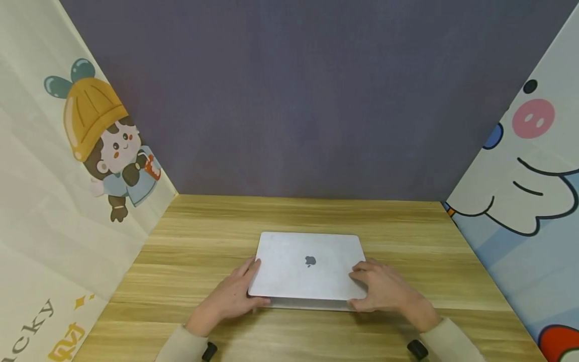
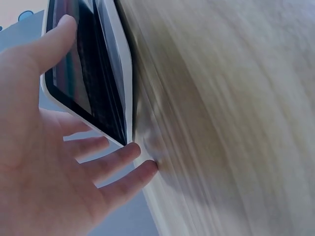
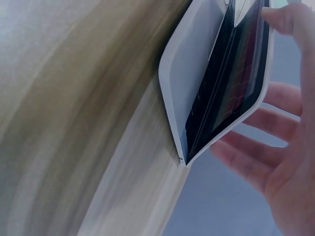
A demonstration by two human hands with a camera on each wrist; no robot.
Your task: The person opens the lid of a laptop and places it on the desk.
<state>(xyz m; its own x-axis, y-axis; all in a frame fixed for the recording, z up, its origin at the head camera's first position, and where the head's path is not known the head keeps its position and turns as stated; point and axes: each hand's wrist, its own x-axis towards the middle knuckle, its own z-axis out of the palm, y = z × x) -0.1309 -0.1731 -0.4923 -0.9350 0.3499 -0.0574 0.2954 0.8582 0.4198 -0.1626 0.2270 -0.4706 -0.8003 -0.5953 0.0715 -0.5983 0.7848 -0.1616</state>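
A silver laptop point(image 1: 294, 264) with a dark apple logo lies on the wooden table, its lid raised a little above the base. In both wrist views the dark screen point(image 2: 66, 78) and part of the keyboard side point(image 3: 197, 73) show in the gap. My left hand point(image 1: 230, 294) holds the lid at its left front corner, thumb on the screen side and fingers along the outer edge. At the right front corner my right hand point(image 1: 384, 286) grips the lid, with fingers on top and thumb under the front edge.
The wooden table point(image 1: 203, 226) meets a dark grey panel point(image 1: 307, 100) at the back. A cream cloth point(image 1: 36, 201) with a cartoon child hangs on the left. On the right stands a blue and white cartoon cloth point(image 1: 506, 251).
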